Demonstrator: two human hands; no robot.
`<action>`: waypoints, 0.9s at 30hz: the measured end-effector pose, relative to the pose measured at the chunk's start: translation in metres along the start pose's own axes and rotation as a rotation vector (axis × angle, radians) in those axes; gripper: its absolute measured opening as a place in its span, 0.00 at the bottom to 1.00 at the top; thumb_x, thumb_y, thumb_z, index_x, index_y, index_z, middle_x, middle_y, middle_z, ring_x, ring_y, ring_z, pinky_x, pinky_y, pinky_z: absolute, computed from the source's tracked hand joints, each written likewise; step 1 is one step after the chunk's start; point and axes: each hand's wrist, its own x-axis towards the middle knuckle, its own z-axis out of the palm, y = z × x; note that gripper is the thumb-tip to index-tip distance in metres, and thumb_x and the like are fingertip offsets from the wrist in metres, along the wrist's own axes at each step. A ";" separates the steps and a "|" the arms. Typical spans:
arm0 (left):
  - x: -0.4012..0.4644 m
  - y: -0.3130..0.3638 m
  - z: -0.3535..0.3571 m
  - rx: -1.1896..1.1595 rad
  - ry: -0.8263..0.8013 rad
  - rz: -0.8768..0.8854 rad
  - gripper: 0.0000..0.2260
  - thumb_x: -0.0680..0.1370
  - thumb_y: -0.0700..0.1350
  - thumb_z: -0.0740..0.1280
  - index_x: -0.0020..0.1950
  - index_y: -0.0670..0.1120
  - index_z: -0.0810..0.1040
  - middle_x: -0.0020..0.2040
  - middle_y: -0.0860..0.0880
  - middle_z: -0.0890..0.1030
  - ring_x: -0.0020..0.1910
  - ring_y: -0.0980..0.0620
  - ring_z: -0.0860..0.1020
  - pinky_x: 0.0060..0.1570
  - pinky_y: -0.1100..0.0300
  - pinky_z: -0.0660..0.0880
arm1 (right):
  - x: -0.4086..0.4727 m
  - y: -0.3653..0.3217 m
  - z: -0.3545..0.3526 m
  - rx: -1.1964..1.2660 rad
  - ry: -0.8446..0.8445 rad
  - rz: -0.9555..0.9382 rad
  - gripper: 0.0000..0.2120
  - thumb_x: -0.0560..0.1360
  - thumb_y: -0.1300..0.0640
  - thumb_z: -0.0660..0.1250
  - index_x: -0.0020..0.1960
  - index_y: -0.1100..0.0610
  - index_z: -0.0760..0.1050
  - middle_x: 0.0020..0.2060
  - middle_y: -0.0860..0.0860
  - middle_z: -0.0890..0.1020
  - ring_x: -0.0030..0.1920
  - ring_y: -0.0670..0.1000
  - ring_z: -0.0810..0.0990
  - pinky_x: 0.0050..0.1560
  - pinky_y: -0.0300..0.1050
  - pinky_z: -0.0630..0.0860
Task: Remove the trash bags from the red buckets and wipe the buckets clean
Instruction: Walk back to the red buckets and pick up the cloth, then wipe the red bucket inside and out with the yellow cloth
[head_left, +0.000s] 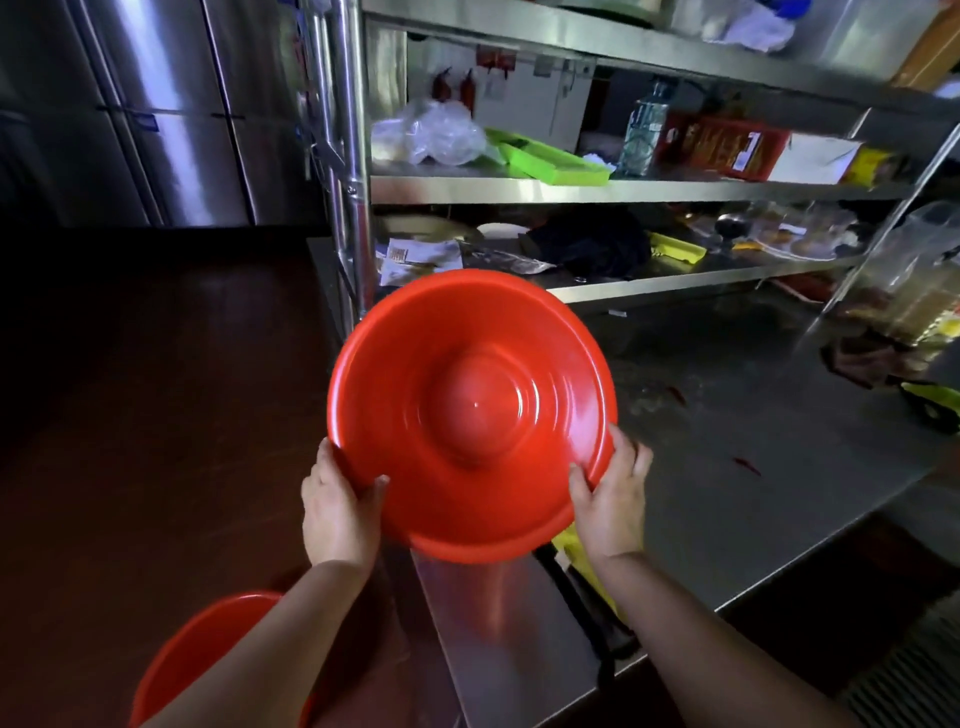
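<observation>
Both hands, left hand (340, 506) and right hand (613, 501), grip one round red plastic bucket (470, 415) by its rim above the steel tabletop (727, 441).

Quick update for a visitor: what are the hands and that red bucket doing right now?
Left hand and right hand grip the red bucket by its rim. Bucket upside down above the steel counter. No bag visible. Second bucket below.

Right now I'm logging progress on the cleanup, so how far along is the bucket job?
Done, apparently: the round red plastic bucket held up over the steel counter shows no trash bag. In hand: the left hand and right hand each grip its rim, bottom facing the camera. Left: wiping, since neither hand holds a cloth; a second red bucket sits low at left, contents hidden.
</observation>
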 end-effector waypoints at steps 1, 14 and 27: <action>0.001 0.003 0.007 0.011 0.003 -0.017 0.39 0.72 0.47 0.72 0.76 0.44 0.53 0.70 0.41 0.68 0.68 0.40 0.65 0.59 0.43 0.69 | 0.007 0.004 0.003 0.008 -0.008 -0.018 0.28 0.71 0.62 0.71 0.68 0.62 0.65 0.62 0.60 0.66 0.54 0.62 0.77 0.51 0.52 0.75; 0.028 0.025 0.071 -0.095 0.070 -0.205 0.37 0.71 0.41 0.71 0.74 0.41 0.55 0.67 0.37 0.66 0.58 0.30 0.72 0.57 0.44 0.69 | 0.001 0.164 0.008 -0.517 -0.346 0.061 0.19 0.74 0.48 0.58 0.53 0.62 0.75 0.48 0.60 0.79 0.49 0.64 0.78 0.48 0.53 0.73; 0.021 0.029 0.082 -0.061 0.023 -0.136 0.40 0.71 0.43 0.72 0.76 0.50 0.51 0.68 0.36 0.66 0.62 0.32 0.71 0.61 0.41 0.68 | -0.014 0.181 0.009 -0.746 -0.618 0.469 0.18 0.70 0.48 0.64 0.55 0.56 0.77 0.54 0.53 0.77 0.56 0.55 0.74 0.54 0.46 0.69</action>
